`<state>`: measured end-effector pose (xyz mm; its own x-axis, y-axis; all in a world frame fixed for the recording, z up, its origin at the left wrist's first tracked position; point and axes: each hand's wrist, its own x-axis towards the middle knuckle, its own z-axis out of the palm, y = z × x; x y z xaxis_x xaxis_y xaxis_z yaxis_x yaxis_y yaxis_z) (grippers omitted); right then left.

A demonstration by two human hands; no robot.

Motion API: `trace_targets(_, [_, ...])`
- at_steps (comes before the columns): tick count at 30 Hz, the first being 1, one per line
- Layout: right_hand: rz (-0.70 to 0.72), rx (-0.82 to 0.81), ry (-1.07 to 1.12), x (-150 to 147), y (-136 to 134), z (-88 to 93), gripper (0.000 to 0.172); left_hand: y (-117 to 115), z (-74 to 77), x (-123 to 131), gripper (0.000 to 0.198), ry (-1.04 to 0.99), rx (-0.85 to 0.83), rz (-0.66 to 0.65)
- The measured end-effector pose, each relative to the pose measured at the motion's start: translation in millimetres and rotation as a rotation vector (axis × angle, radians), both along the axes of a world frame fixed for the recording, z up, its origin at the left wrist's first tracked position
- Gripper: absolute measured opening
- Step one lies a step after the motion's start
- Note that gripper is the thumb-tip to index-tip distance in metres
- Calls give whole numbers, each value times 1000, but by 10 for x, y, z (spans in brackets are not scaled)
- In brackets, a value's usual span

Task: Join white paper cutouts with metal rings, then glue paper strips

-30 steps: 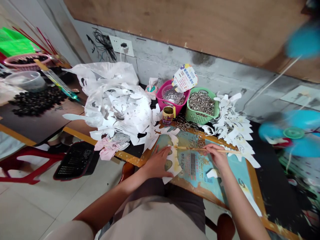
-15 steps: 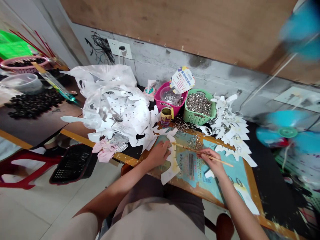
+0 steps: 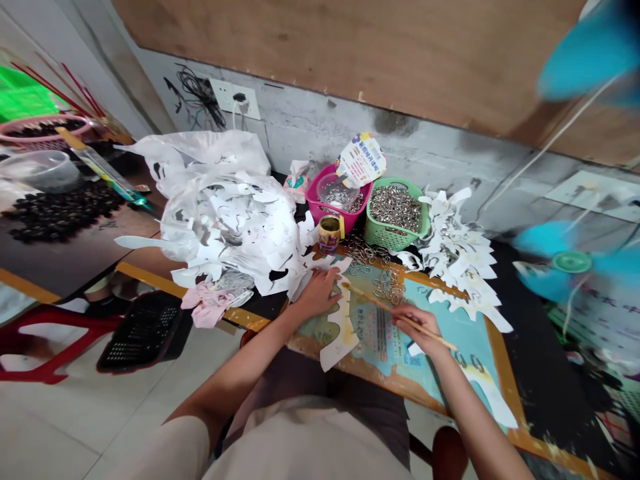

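Note:
My right hand [image 3: 417, 327] is closed around a thin wooden stick [image 3: 373, 297], its darkened far tip over a white cut-out piece [image 3: 341, 340]. That piece has a wavy outline, with yellowish stains and short dark slits along one edge. My left hand [image 3: 320, 293] lies flat on the piece's upper part, fingers stretched out and slightly apart. Beneath is a worn blue printed sheet [image 3: 385, 333]. Loose metal clasps [image 3: 383, 270] are scattered beyond both hands. Another white cut-out [image 3: 493, 397] with metal rings at its edge lies by my right forearm.
Behind stand an open tin [image 3: 329, 235], a pink basket [image 3: 314, 203] and a green basket [image 3: 393, 237] of metal clasps. White cut-outs heap up at left [image 3: 240, 220] and right [image 3: 457, 247]. A blue fan [image 3: 573, 262] spins at the far right.
My left hand has shifted up along the white piece, its fingers straighter. The stick's tip has moved slightly down and left on screen, and the view has shifted a little.

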<state>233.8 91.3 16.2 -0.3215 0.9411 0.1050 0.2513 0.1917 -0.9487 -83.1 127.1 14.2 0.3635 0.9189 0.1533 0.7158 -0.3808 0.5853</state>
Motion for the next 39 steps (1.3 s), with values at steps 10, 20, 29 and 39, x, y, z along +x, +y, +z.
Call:
trace_targets(10, [-16,97,-97,-17,-75,0,19,8,-51,-4,58,-24,-9,16])
trace_targets(20, [-46,175,-93,-46,-186,187,14,11,-73,-8,58,-35,2,18])
trace_targets(29, [-222,58,-33,-105,-130,224,25,14,-85,-4,56,-38,7,21])
trace_targets(39, [-208,-45,57,-73,-124,362,23,8,-69,-5,55,-47,12,27])
